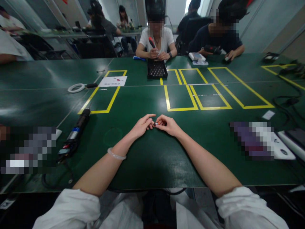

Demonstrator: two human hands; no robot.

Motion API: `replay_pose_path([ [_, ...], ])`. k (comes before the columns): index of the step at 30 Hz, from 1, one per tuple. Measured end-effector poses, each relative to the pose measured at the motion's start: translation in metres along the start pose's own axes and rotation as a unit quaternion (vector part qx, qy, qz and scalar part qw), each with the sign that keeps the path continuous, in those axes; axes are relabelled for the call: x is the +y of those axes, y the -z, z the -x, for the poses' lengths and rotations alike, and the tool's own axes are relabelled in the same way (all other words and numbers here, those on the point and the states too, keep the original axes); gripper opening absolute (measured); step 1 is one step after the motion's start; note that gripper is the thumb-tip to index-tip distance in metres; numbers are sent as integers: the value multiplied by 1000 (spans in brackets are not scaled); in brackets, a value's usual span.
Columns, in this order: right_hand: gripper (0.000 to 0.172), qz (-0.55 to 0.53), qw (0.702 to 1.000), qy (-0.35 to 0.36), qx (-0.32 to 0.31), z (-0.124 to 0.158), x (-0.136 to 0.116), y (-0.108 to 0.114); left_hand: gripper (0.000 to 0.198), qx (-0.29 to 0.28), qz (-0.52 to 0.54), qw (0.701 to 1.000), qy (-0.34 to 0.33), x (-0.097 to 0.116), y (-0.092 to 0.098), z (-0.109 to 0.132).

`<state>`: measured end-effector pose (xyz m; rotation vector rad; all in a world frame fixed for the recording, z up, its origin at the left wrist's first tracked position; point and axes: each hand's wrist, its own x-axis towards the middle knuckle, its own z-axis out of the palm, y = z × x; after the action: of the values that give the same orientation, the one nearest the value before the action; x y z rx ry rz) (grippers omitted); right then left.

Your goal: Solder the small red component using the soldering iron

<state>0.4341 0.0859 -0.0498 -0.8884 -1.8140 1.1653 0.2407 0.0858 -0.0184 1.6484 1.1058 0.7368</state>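
Observation:
Close together over the green table (152,152), my two hands meet at a small part (156,124) with silver, dark and orange-red colours. Its exact kind is too small to make out. My left hand (144,124) has its fingers curled at the part's left side, the index finger stretched forward. From the right, my right hand (168,125) pinches the same part between thumb and fingers. A pale bracelet (116,155) circles my left wrist.
An electric screwdriver (75,135) lies at left. Yellow tape outlines (183,109), a printed sheet (113,81) and a white cable coil (76,88) are farther off. Across the table, a person handles a red tool (152,42) behind a black tray (157,76). Devices (284,151) lie right.

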Motion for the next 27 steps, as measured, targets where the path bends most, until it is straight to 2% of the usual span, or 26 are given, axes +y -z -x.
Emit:
replay_pose_path([
  [3, 22, 23, 1000, 8, 4, 1, -1, 0, 35, 4, -19, 1000, 11, 1, 1, 3],
  [8, 23, 41, 999, 11, -6, 1, -4, 0, 31, -9, -58, 998, -10, 1, 0, 6],
  [11, 27, 19, 1000, -6, 3, 0, -4, 1, 28, 8, -46, 999, -19, -2, -2, 6],
  [15, 24, 6, 1000, -24, 8, -1, -4, 2, 25, 15, -19, 999, -28, -2, -4, 8],
  [21, 20, 4, 1000, 1, 7, -1, -4, 2, 26, 35, -29, 999, -16, 0, -5, 8],
  [27, 24, 13, 1000, 2, 17, -1, -3, 1, 25, 32, -27, 999, -21, -3, -4, 7],
])
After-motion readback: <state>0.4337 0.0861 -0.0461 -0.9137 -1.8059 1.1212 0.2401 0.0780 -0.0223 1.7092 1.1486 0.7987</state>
